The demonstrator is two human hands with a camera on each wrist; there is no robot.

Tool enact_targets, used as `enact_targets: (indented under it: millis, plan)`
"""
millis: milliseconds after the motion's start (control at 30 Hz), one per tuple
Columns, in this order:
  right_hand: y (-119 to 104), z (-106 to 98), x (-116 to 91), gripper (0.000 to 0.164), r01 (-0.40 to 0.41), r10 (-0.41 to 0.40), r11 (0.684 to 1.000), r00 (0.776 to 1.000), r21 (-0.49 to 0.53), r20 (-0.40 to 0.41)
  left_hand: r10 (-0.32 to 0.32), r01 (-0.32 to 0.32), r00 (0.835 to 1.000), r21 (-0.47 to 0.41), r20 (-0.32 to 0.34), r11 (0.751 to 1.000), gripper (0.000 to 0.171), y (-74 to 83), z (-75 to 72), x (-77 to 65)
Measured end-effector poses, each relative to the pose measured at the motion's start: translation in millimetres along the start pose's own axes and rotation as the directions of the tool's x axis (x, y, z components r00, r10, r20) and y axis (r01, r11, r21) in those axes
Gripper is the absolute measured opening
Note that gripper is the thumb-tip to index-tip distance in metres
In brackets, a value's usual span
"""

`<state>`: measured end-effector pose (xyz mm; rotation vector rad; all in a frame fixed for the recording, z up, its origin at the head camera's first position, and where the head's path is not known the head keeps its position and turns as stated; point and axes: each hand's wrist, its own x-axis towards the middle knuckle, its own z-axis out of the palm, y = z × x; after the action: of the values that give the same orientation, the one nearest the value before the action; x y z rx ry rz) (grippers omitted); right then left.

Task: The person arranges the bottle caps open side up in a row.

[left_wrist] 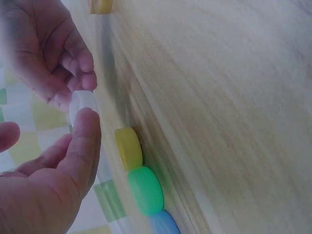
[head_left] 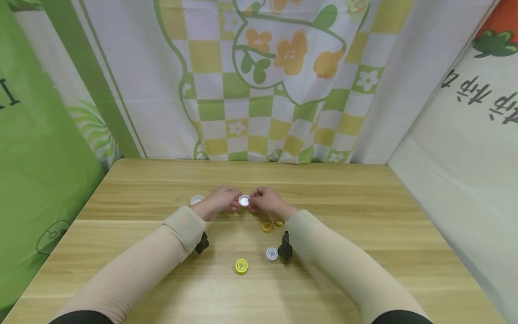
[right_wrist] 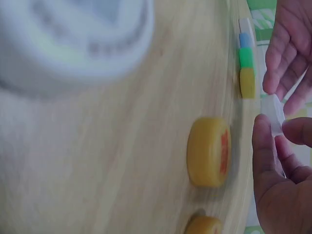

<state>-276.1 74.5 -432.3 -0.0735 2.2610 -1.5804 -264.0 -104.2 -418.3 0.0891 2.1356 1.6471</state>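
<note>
A small white cap (head_left: 244,200) is held up between both hands, its hollow side showing in the head view. My right hand (head_left: 268,200) pinches it, with thumb and finger on opposite sides in the right wrist view. From the other side, my left hand (head_left: 220,200) reaches the cap; in the left wrist view a fairly straight finger (left_wrist: 87,131) lies against it and the thumb is lifted away. Below the hands, a yellow cap (left_wrist: 128,148), a green cap (left_wrist: 146,190) and a blue cap (left_wrist: 164,223) stand in a row. The head view mostly hides this row.
Another white cap (head_left: 197,199) ends the row beside the left wrist. Two orange-yellow caps (head_left: 267,226) lie under the right wrist. Nearer are a light grey-white cap (head_left: 272,254) and a bright yellow cap (head_left: 241,266) on the wooden table (head_left: 344,189). Printed curtains (head_left: 133,81) surround the table.
</note>
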Motion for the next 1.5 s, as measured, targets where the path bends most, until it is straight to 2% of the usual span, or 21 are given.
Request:
enact_targets:
  millis: [267, 500, 833, 1300, 1500]
  plan:
    - [3.9, -5.5, 2.5, 0.009, -0.027, 0.027, 1.0, 0.999, -0.01, 0.028, -0.02, 0.021, 0.999, -0.03, 0.035, 0.999, 0.047, 3.8, 1.8, -1.3]
    - [7.5, -3.8, 5.0, 0.007, -0.025, 0.026, 1.0, 0.999, -0.014, 0.044, -0.039, 0.041, 0.998, -0.037, 0.044, 0.998, 0.044, 1.3, 2.8, -1.0]
    - [9.2, -3.3, 5.5, 0.008, -0.037, 0.04, 0.998, 0.998, -0.057, 0.044, -0.019, 0.019, 0.997, 0.011, 0.074, 1.0, 0.039, 0.1, 4.4, 0.2]
    - [6.1, -5.7, 4.1, 0.012, -0.059, 0.066, 0.993, 0.995, -0.103, 0.071, -0.065, 0.064, 0.996, 0.016, 0.062, 0.998, 0.05, 2.5, 3.8, -1.5]
    - [6.3, -3.0, 6.1, 0.02, -0.038, 0.048, 0.992, 0.996, -0.12, 0.08, -0.078, 0.078, 0.997, 0.014, -0.021, 0.997, 0.043, 3.7, -0.7, 0.0]
